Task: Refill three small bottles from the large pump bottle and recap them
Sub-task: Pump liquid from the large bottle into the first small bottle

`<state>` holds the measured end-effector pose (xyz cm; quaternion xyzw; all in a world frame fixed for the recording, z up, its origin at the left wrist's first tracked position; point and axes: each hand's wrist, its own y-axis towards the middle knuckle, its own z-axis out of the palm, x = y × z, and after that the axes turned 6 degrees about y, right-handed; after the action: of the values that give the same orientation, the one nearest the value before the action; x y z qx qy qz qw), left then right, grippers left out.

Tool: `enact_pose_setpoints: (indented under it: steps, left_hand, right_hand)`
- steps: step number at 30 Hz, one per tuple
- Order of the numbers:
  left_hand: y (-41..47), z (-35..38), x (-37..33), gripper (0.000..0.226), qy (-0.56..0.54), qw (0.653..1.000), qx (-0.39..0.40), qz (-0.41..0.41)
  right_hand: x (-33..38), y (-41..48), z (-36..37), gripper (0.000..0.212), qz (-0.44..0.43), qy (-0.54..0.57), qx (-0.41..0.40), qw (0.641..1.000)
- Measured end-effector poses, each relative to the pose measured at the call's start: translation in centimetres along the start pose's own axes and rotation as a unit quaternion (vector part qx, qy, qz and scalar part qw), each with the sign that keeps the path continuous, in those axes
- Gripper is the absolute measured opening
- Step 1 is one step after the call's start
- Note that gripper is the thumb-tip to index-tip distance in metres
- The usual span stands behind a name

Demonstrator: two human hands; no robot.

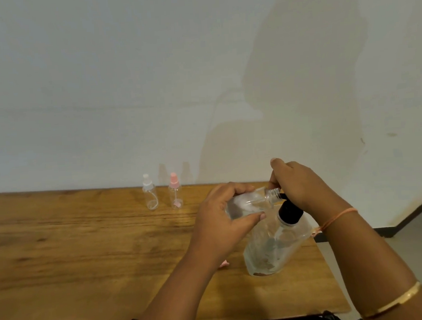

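Between the two hands, the fingers [238,188] and thumb of the left hand [218,219] curl round the body of an uncapped small bottle [254,201], which is clear and held on its side with its threaded neck pointing to 3 o'clock. That open neck sits right at the black nozzle [284,195], which pokes out from under the right hand [300,184]. The right hand's fingers curl down over the pump top and hide most of it.

At 5 o'clock from the held bottle, the large pump bottle [277,247] stands on the counter [86,243], clear with a black collar. A pink piece [224,263] lies partly under the left wrist. Well apart at 10 o'clock, near the wall [124,78], the white-capped bottle [149,195] and the pink-capped bottle [175,192] stand side by side, not touching.
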<state>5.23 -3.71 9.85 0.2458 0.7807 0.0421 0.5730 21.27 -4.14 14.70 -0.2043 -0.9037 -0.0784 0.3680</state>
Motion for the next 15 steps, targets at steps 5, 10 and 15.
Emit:
enact_pose_setpoints:
  steps: [5, 10, 15]
  left_hand:
    - [-0.2, 0.3, 0.1, 0.042, -0.002, 1.0, 0.003, 0.0]
    - [-0.2, 0.4, 0.2, 0.04, -0.003, 1.0, 0.001, -0.005]
    - [-0.1, 0.3, 0.1, 0.042, 0.006, 1.0, 0.004, 0.0]
  right_hand:
    - [0.0, -0.3, -0.1, 0.053, -0.02, 0.034, 0.001, 0.999]
    - [0.7, 0.0, -0.6, 0.053, -0.04, 0.037, -0.022, 0.998]
    - [0.2, 0.0, 0.2, 0.054, -0.002, -0.007, 0.006, 1.0]
